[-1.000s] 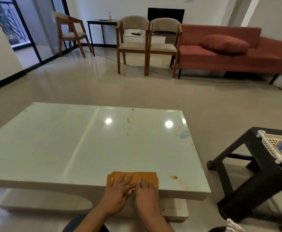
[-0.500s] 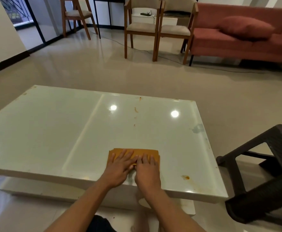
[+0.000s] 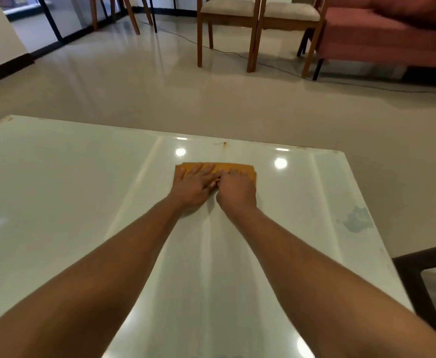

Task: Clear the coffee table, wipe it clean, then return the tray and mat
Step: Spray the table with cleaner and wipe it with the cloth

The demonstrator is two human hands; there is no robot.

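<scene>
A folded orange cloth (image 3: 240, 167) lies flat on the white glossy coffee table (image 3: 56, 189), close to its far edge. My left hand (image 3: 195, 183) presses down on the cloth's left part with fingers spread. Beside it, touching, my right hand (image 3: 236, 188) presses the cloth's right part. Both arms are stretched far forward over the tabletop. A small orange stain (image 3: 224, 144) shows on the far edge just beyond the cloth. A dull patch (image 3: 356, 218) marks the table's right side. No tray or mat is in view.
A dark plastic stool (image 3: 423, 270) stands right of the table. Across the floor are two wooden chairs (image 3: 227, 11) with pale seats, a red sofa (image 3: 382, 40) and a cable (image 3: 367, 86) on the tiles. A glass door (image 3: 51, 19) is at far left.
Both hands have pushed the cloth from the table's near edge across to the far edge. The camera has leaned forward and down; the tray on the stool has left the view.
</scene>
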